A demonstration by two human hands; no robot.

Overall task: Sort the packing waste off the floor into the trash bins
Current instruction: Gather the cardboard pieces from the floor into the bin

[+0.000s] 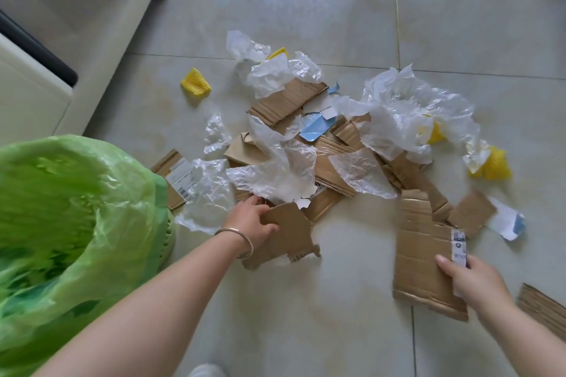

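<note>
Two hands: left (255, 220), right (476, 280). One green-lined bin (70, 223). Four yellow scraps, one apart at left (196, 82).

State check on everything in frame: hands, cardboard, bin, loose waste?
left hand: grips torn cardboard piece at its edge
right hand: grips large cardboard sheet at its labelled edge
green-lined bin: open, liner draped over rim
clear plastic film: crumpled, lying over cardboard scraps
yellow scrap: lying apart on floor

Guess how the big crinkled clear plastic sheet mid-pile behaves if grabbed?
The crinkled clear plastic sheet is likely floppy: it drapes over the brown cardboard pieces. Probably very light, thin and see-through. May slip or drag neighbouring scraps, since it overlaps them.
</note>
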